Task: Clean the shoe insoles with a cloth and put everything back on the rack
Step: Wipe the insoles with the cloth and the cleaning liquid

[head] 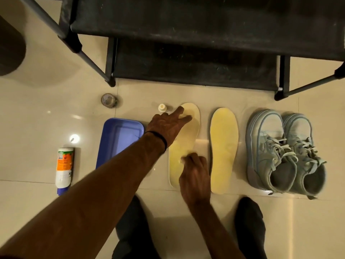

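I am looking down at a pale tiled floor (46,101) from above. A black shoe rack (186,25) fills the top of the view, its lower shelves bare and dusty. Just in front of it, on the right, a pair of grey-blue sneakers (283,152) sits side by side, laces loose. Left of the sneakers lie two yellow insoles, flat on the floor and slightly apart: the right insole (224,146) lies untouched, while the left insole (184,146) is under both hands. The left hand (168,126), with a dark band at its wrist, reaches across and presses straight fingers onto the toe end of that insole. The right hand (194,174) is over its heel half, fingers curled; it is blurred, and I cannot tell whether it holds a cloth. Left of the insoles is a blue plastic tray (119,139), and further left a white bottle (64,167) with an orange label lies on its side. Near the rack are a roll of tape (108,100) and a small white cap (162,107).
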